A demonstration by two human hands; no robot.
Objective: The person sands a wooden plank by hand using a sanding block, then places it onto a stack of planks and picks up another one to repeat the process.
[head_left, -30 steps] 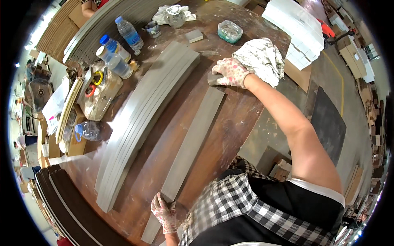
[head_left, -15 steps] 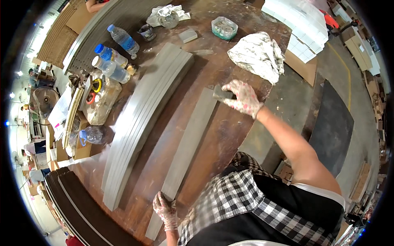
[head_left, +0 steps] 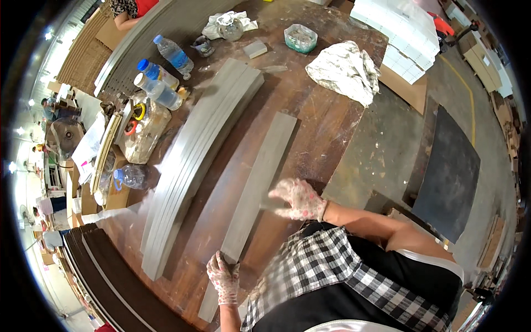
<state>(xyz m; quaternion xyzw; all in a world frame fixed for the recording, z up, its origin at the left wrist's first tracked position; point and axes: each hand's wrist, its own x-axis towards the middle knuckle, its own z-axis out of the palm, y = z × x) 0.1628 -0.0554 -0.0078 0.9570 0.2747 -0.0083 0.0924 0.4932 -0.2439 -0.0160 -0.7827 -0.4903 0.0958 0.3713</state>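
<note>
A long, narrow grey board (head_left: pixel 260 171) lies slantwise on the brown work table (head_left: pixel 315 138). My left hand (head_left: pixel 223 281), in a white glove with pinkish spots, closes on the board near its lower end; its fingertips partly hide the edge there. My right hand (head_left: pixel 301 200), gloved alike, is beside the middle of the board. Its fingers curl round a small grey block (head_left: pixel 269 201), which motion blurs. Left of this board lies a stack of similar grey boards (head_left: pixel 191 166).
Plastic bottles (head_left: pixel 160 93) and a bag with scissors (head_left: pixel 145 130) stand left of the stack. A white rag (head_left: pixel 345 72), a cut-down plastic tub (head_left: pixel 301 39) and a small pale block (head_left: pixel 255 48) lie at the far side. Dark boards (head_left: pixel 105 276) are stacked lower left. Another person's arm (head_left: pixel 126 22) shows upper left.
My right hand has moved with the grey block from the board's far end back toward me, to about its middle. My left hand stays at the near end.
</note>
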